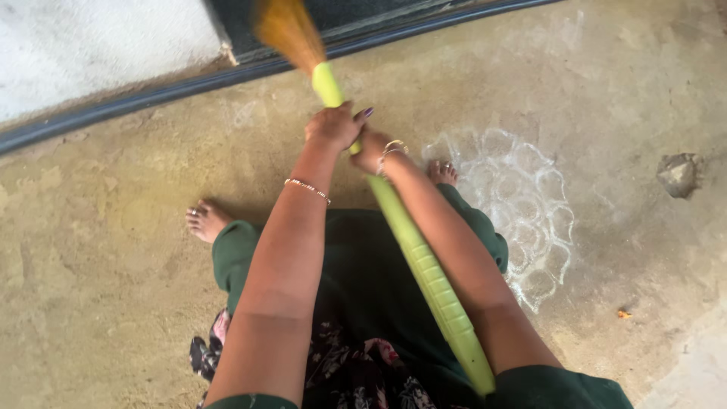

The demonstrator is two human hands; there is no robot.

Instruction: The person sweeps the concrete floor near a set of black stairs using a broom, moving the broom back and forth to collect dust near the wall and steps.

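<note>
The long lime-green ribbed plastic broom handle [424, 265] is running up between both arms; the left hand [333, 125] and right hand [371, 151] are clenching it near the blurred orange bristles [286, 26]. The concrete floor [113, 265] is looking dusty, a white chalk pattern [522, 204] untouched.

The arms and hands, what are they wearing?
Both arms are bare up to short dark green sleeves. The left wrist has a thin beaded bracelet. The right wrist has gold-coloured bangles. A nail on the left hand is painted dark purple.
</note>
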